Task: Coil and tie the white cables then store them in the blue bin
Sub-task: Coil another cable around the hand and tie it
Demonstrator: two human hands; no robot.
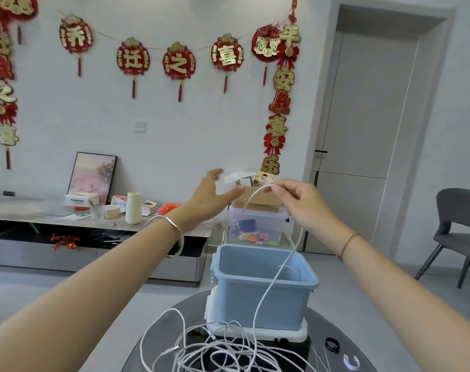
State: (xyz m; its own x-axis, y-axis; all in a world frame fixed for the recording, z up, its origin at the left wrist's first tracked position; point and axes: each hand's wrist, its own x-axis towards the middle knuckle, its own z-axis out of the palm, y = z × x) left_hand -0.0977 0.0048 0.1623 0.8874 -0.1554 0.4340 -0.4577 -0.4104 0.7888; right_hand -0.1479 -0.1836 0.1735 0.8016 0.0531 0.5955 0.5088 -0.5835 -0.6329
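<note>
i see one white cable (295, 245) lifted above the blue bin (236, 299), my right grip (301, 202) clamped on it, pinching between thumb and fingertips. the other white cables (217, 350) lie tangled on the bench (328, 327) just before the bin. my left grip (209, 197) hangs apart, fingers spread, holding nothing.

Grey chair (458, 210), red wall decorations (178, 63).

Bright, even light; edges warped
</note>
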